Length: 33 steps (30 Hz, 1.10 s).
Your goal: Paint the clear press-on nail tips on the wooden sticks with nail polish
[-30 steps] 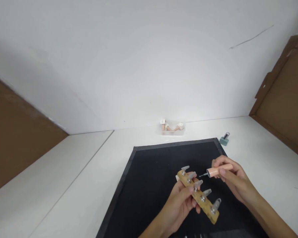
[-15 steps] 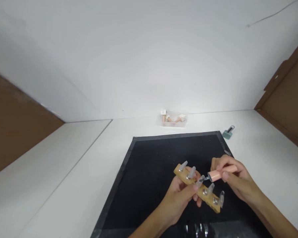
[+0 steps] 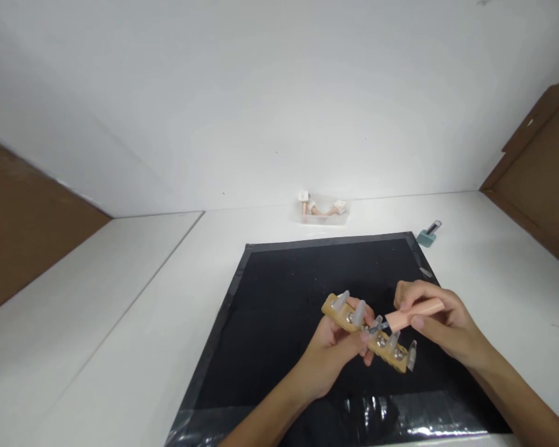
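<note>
My left hand [image 3: 330, 357] grips a yellowish nail display stand [image 3: 342, 318] between thumb and fingers, tilted down to the right above the dark mat. Several clear false nails [image 3: 359, 312] stand up from it on round silvery mounts. Pinched in my right hand [image 3: 440, 320] is a nail polish brush [image 3: 414, 314] with a pink, squarish cap handle. Its dark bristle tip lies at the middle false nail [image 3: 377, 324], close to my left thumb. Whether the bristles press on the nail is too small to tell.
A black mat [image 3: 270, 298] with taped edges covers the white table [image 3: 135, 298]. At the back stands a clear box [image 3: 323, 218] with several pink-and-white pieces. A teal bottle with a dark-centred cap [image 3: 428, 236] and a loose false nail [image 3: 425, 272] lie by the mat's right corner.
The view has tipped slightly, so the box and mat sit higher in the picture. The brush tip has shifted down the middle nail toward its base and my left thumb.
</note>
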Motion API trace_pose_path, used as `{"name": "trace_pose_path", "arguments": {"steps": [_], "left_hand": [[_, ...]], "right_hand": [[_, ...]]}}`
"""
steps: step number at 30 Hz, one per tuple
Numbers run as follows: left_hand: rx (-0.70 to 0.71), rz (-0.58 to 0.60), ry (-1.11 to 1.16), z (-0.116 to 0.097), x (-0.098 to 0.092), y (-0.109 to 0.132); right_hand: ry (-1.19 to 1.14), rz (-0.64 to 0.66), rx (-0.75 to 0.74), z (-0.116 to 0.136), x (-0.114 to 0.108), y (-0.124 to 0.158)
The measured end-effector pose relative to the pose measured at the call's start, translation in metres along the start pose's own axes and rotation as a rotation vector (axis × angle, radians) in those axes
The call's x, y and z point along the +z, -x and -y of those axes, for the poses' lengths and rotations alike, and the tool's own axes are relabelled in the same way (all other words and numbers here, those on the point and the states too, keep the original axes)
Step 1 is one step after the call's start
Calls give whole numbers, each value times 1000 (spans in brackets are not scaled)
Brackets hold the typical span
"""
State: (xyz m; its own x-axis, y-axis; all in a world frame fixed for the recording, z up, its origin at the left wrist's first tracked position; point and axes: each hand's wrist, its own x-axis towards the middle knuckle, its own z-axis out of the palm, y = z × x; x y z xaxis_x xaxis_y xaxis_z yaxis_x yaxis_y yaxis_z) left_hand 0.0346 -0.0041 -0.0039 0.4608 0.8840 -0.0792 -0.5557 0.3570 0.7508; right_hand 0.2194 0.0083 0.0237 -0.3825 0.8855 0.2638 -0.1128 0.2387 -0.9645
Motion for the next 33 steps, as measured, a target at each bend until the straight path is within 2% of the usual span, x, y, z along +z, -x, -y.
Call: {"name": "trace_pose_path", "arguments": {"steps": [7,14,20,26,31,33], "left_hand": [[31,9,-9,1,-1,-2],[57,65,-116,2,-7,-4],[94,48,-259,-3,-4,-5],[90,7,-408,-7,-1,-5],[132,3,-461,-7,-3,-3],[143,-5,-475,-6,-3,-2]], "right_hand": [[41,-68,-20,-4,-6,0],[59,17,-43,-1,-4,1],[101,-97,-68,1,-8,0],[133,8,-43,3,-5,-1],[195,-108,-58,1,-10,-2],[169,-104,-73,1,-10,-2]]}}
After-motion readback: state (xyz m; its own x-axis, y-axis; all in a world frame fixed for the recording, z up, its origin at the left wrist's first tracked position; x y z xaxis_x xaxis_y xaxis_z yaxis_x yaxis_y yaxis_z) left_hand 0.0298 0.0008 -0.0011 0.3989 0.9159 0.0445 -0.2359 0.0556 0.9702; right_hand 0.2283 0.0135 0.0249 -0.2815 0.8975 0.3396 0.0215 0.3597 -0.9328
